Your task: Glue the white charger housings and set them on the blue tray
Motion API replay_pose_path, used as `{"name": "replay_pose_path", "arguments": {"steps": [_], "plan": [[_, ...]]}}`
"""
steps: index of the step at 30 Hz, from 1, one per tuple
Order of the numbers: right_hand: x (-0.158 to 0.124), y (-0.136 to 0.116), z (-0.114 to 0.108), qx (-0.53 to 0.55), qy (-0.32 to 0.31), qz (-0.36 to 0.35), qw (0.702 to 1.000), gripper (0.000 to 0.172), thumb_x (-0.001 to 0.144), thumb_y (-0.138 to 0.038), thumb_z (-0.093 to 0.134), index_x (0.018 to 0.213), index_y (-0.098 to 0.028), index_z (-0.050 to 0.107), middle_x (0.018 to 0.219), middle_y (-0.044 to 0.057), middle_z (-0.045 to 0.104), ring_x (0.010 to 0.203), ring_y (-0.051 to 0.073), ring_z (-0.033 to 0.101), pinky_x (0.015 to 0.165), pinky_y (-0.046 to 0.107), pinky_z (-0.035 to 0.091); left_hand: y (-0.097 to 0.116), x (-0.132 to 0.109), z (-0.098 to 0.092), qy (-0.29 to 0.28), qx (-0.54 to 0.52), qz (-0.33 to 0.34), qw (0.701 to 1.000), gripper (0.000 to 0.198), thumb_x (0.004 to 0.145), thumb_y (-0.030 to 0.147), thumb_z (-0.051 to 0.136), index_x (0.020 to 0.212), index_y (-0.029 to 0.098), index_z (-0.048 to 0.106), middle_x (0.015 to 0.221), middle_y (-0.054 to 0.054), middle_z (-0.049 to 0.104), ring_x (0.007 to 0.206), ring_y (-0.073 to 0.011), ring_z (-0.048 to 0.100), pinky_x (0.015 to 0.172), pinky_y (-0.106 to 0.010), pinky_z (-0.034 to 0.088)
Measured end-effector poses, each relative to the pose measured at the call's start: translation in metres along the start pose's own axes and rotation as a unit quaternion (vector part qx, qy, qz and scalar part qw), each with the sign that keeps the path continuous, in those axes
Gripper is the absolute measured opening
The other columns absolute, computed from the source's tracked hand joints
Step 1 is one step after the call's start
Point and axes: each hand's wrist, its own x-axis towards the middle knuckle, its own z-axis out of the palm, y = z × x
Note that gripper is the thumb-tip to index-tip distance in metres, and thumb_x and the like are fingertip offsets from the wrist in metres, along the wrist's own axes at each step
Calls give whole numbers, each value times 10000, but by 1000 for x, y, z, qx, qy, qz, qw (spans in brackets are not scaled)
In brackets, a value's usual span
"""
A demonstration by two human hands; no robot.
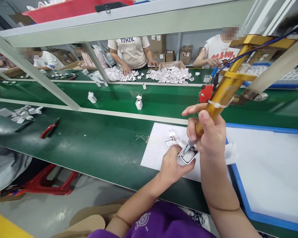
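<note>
My right hand [208, 132] grips a gold-coloured hanging power tool [225, 86] with a red switch block and blue cable; its tip points down into a small white charger shell [188, 154]. My left hand [172, 165] holds that shell steady on a white sheet [156, 145]. Another white charger part with two prongs [171, 138] lies just beyond the shell on the sheet.
The green conveyor belt [94, 138] carries two loose white plugs [139, 101] and red-handled pliers [49, 128]. A blue-rimmed white tray [268, 172] sits at my right. Several people work across the belt beside heaps of white plugs [169, 74]. A slanted frame post [39, 79] crosses left.
</note>
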Motion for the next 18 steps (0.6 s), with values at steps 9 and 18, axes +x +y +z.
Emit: {"name": "replay_pose_path", "arguments": {"steps": [9,18], "plan": [[10,0,-8,17,13,-12,1000,294,868,-432,583,1029,-189,622,937,30,608,355,37,410,295,207,251,-46,14,-42,-16,62,-75,995,295,747,342,665,958,193,523,872,-36,637,793,-178,618,726,-282,494],[19,13,-41,-242,171,-46,954,405,852,-524,578,1061,-192,474,891,21,642,348,71,429,326,215,302,-116,60,-49,-144,-47,-225,962,313,686,351,692,851,215,463,842,11,643,741,-159,617,696,-268,477]]}}
